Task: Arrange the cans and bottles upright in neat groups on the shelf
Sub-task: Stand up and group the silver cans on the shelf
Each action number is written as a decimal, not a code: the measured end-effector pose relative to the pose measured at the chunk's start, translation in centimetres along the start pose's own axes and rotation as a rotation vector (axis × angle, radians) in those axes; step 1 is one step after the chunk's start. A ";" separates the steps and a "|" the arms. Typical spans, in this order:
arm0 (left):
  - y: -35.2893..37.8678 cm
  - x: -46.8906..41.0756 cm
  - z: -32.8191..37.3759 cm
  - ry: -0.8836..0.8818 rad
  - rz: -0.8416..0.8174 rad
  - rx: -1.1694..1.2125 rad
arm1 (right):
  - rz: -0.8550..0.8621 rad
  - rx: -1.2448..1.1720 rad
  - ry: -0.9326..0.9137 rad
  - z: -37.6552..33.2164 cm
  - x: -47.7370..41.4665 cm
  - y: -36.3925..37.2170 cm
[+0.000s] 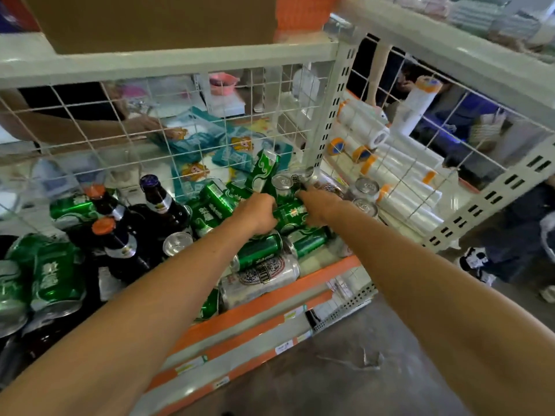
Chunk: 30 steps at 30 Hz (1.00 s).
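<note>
Green cans lie jumbled on the shelf [270, 298]. My left hand [260, 212] and my right hand [319, 205] both grip one green can [290, 214] lying on its side in the pile, one hand at each end. Behind them a tilted green can [264, 170] leans on the wire back. A silver can [261, 280] lies on its side at the shelf's front edge. Upright silver cans [367, 187] stand at the right. Dark bottles [162, 202] with blue and orange caps stand at the left.
A white wire grid [120, 127] backs the shelf, and a perforated post [333, 115] marks its right corner. Rolls of clear film [399, 175] fill the neighbouring shelf on the right. More green cans [54, 274] lie at the far left. Grey floor [360, 370] is below.
</note>
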State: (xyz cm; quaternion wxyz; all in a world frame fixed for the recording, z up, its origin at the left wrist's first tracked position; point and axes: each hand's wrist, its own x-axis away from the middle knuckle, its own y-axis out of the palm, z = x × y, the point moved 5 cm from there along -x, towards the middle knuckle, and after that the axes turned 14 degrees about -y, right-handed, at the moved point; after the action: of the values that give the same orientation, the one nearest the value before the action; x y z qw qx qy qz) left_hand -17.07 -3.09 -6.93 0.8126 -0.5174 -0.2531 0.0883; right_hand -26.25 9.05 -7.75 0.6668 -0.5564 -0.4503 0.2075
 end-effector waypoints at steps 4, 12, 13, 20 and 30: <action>0.3 -1.1 -1.1 0.010 -0.004 -0.002 | -0.019 -0.003 -0.035 0.3 -0.6 0.0; -4.5 -0.3 -3.0 -0.034 0.024 0.037 | 0.051 -0.105 -0.002 0.6 0.9 -3.9; -5.4 0.1 -3.0 -0.044 0.036 0.057 | 0.067 -0.119 -0.003 0.5 1.3 -4.7; -13.5 7.0 -3.6 -0.116 0.213 0.073 | 0.271 -0.378 -0.102 -2.8 5.2 -11.7; -21.2 24.2 -14.6 -0.468 0.362 0.023 | 0.504 -0.624 -0.486 -19.3 7.9 -20.8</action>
State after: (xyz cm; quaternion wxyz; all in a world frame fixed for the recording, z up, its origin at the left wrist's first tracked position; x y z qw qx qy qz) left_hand 8.49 -14.43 14.71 0.7089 -0.5105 -0.3363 0.3518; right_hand -10.83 -1.70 14.93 0.2716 -0.7578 -0.4849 0.3419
